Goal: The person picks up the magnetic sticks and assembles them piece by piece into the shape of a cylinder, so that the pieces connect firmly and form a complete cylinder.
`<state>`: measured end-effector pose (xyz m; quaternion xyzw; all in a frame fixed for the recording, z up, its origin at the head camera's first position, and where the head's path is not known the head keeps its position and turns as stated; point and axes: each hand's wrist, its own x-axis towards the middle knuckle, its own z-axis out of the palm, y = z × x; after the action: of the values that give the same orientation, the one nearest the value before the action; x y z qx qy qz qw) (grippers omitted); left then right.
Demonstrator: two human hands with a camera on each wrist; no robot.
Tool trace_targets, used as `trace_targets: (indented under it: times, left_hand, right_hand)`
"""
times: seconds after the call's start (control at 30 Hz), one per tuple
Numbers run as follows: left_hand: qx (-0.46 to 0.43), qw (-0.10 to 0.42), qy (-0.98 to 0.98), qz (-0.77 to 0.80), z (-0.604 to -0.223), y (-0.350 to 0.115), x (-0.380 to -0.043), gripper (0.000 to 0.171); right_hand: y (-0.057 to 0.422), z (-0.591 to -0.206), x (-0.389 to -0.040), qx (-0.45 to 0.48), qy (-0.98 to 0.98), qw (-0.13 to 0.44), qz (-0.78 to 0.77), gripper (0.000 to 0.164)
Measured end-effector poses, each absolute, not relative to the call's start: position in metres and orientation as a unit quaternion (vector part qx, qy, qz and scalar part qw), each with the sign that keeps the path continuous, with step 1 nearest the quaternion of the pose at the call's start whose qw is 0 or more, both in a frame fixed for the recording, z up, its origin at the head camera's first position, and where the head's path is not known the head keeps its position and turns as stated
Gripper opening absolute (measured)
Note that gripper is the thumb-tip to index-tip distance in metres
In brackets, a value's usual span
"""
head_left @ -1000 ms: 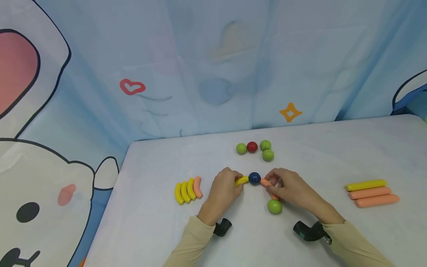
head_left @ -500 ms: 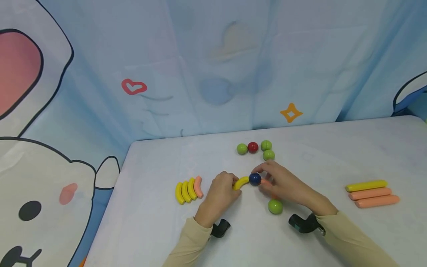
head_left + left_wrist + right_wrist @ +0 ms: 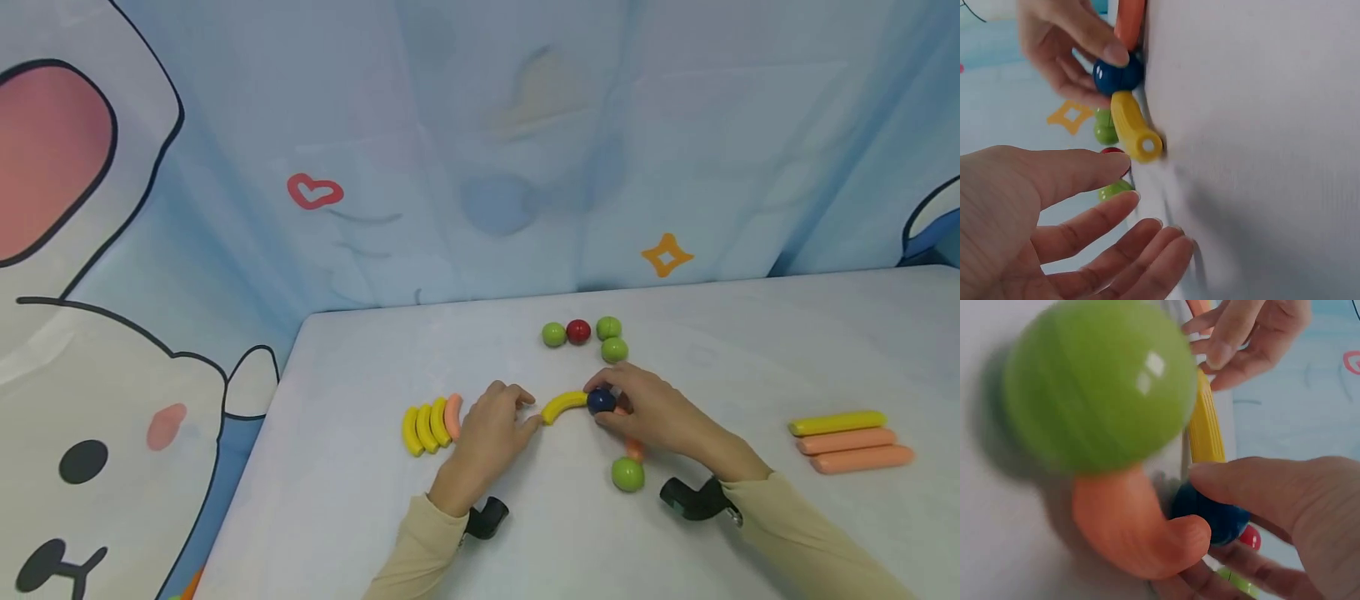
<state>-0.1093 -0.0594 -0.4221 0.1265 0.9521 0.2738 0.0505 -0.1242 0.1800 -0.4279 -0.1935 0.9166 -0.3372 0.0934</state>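
Note:
My right hand (image 3: 656,412) pinches a dark blue ball (image 3: 601,401) between thumb and fingers in the head view. A curved yellow stick (image 3: 564,405) joins the ball on its left; the left wrist view shows a white-centred hole in its free end. From the ball's other side runs a curved orange stick (image 3: 1125,528), partly hidden by my right hand in the head view, with a green ball (image 3: 627,474) on its lower end. My left hand (image 3: 491,429) stands beside the yellow stick's free end, fingers spread and relaxed, holding nothing.
Several curved yellow sticks (image 3: 423,427) and one curved orange stick (image 3: 453,415) lie to the left. Green balls (image 3: 554,334) and a red ball (image 3: 578,331) sit behind the hands. Straight yellow (image 3: 837,422) and orange sticks (image 3: 862,459) lie at right on the white table (image 3: 360,358).
My left hand has let go of the yellow stick and drawn slightly left. My right hand has moved from the orange stick to the blue ball.

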Motion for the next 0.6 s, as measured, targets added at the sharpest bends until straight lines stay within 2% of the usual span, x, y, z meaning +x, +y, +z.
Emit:
trace_targets:
  times: [0.3, 0.47, 0.6]
  left_hand:
    - [0.097, 0.012, 0.955, 0.281, -0.416, -0.08, -0.111, 0.019]
    - [0.081, -0.032, 0.959, 0.27, -0.411, -0.095, -0.113, 0.019]
    - [0.062, -0.036, 0.966, 0.25, -0.41, -0.107, -0.115, 0.021]
  right_hand:
    - [0.22, -0.428, -0.109, -0.098, 0.933, 0.095, -0.333, 0.042]
    - [0.239, -0.429, -0.105, -0.077, 0.936, 0.103, -0.327, 0.045]
    - [0.242, -0.431, -0.105, -0.079, 0.938, 0.096, -0.323, 0.05]
